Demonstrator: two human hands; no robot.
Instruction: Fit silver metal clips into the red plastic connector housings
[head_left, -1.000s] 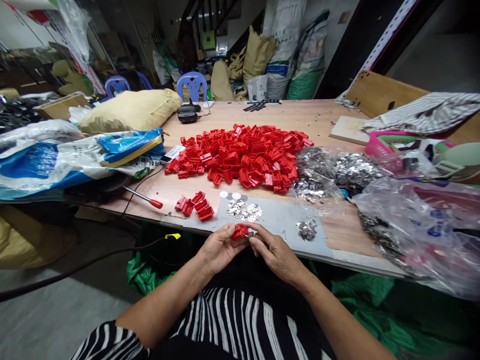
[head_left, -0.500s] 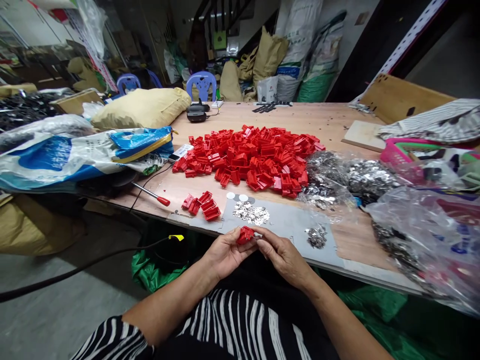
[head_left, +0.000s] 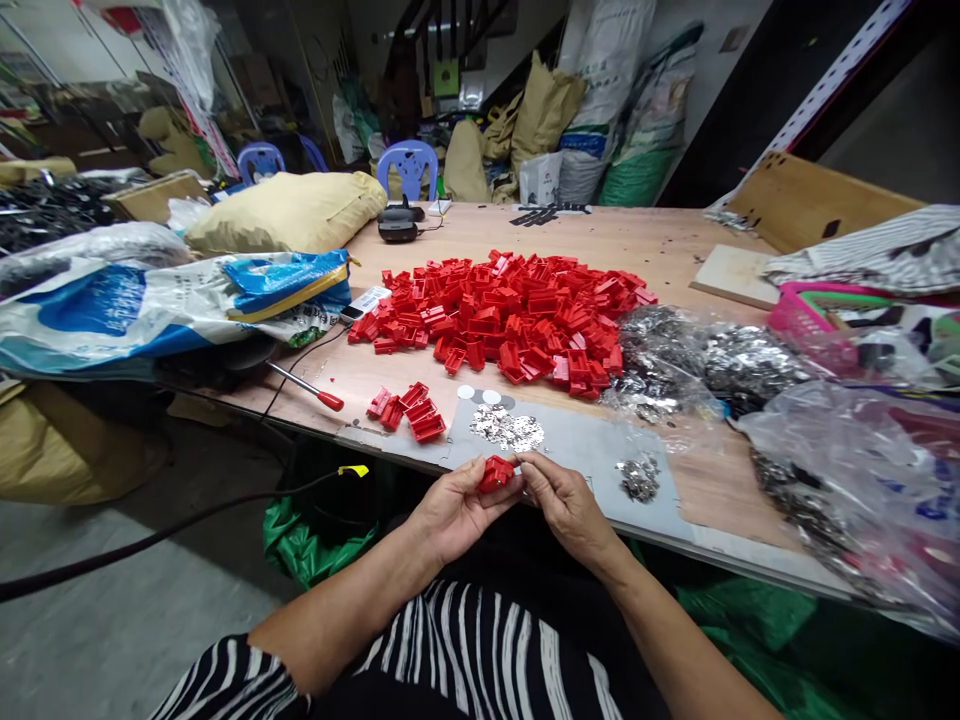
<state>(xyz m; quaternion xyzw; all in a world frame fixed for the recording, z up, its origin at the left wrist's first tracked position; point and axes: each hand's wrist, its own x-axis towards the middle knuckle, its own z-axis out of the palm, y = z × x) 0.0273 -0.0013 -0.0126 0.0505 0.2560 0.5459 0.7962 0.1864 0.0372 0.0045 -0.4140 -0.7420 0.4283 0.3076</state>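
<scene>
My left hand (head_left: pixel 459 512) is closed on a small red plastic part (head_left: pixel 496 474), held just off the table's front edge. Close beside it on the right, the fingertips of my right hand (head_left: pixel 556 497) are pinched together; whatever they hold is too small to name. Beyond my hands lies a little pile of shiny metal pieces (head_left: pixel 507 428) on a grey mat (head_left: pixel 577 440). A smaller heap of metal pieces (head_left: pixel 638 478) sits to the right. Several red parts (head_left: pixel 409 410) are grouped to the left, and a large mound of red parts (head_left: pixel 510 315) covers the middle.
Clear plastic bags of metal pieces (head_left: pixel 667 350) lie to the right, near a pink basket (head_left: pixel 806 312). On the left are a red-tipped lever (head_left: pixel 328 400), a blue and white sack (head_left: pixel 135 310) and a tan sack (head_left: pixel 289 212). A black cable (head_left: pixel 172 530) crosses the lower left.
My right hand's fingertips have drawn slightly away from the red part and closed into a pinch. My left hand still holds the red part. The whole view has shifted a little.
</scene>
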